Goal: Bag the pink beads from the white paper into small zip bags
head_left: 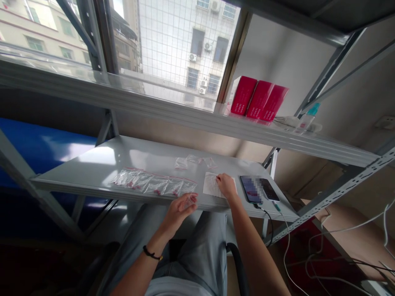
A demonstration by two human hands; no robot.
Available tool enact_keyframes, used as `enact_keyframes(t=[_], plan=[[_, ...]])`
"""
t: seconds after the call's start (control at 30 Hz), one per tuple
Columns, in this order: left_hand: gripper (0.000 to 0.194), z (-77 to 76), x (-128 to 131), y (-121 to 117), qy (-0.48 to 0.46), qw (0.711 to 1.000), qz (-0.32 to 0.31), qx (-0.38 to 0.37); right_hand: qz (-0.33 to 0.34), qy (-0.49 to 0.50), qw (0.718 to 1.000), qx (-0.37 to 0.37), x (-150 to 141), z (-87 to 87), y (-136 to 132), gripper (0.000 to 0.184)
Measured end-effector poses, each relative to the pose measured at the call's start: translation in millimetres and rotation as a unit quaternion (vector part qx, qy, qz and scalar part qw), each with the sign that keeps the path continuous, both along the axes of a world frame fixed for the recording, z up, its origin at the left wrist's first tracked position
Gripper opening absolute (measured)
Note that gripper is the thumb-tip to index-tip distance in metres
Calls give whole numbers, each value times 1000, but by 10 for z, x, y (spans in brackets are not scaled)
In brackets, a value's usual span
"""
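My left hand [180, 209] is raised at the front edge of the grey shelf table, thumb and fingers closed on a small clear plastic bag [191, 199]. My right hand [227, 186] rests over a white sheet of paper [211, 190], its fingertips pinched together. A small reddish spot shows at those fingertips, too small to name. Left of the paper lies a row of overlapping clear zip bags [148, 183] with small red things inside. Behind the paper are several loose clear bags [181, 163] with red seal lines.
Two phones, one [250, 189] with a black cable and another [269, 190] with a white cable, lie right of the paper. On the upper shelf [173, 102] stand red boxes [259, 99] and a spray bottle [307, 119]. Loose cables hang at right.
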State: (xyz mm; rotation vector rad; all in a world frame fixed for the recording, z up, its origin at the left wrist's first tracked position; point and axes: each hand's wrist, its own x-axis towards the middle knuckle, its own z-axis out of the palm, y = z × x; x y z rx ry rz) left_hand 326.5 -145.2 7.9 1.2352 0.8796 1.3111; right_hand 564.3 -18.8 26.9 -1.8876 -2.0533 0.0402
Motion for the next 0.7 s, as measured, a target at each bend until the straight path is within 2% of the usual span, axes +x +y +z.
enact_keyframes(t=[0.13,0.23,0.3,0.4,0.47,0.57,0.7], plan=[[56,-54,-50,18,-48,998,-39,28,19,35,999,6,-30,84,-58,23],[63,-57,-75,35,-92,993,-63,28,60,78,995,23,-65,280,-242,21],[63,-51,-75,42,-107,992,-66,13,137,141,980,44,-131,458,-448,22],[60,-40,-50,37,-122,991,-58,-2,312,249,915,58,-326,706,-794,24],[57,-30,-28,16,-131,989,-62,-3,383,253,887,48,-487,801,-966,24],[56,-33,-15,-33,-134,988,-71,-4,426,232,874,33,-657,794,-1083,24],[55,-116,-68,-119,-155,986,-56,-27,428,289,856,26,-652,588,-1136,25]])
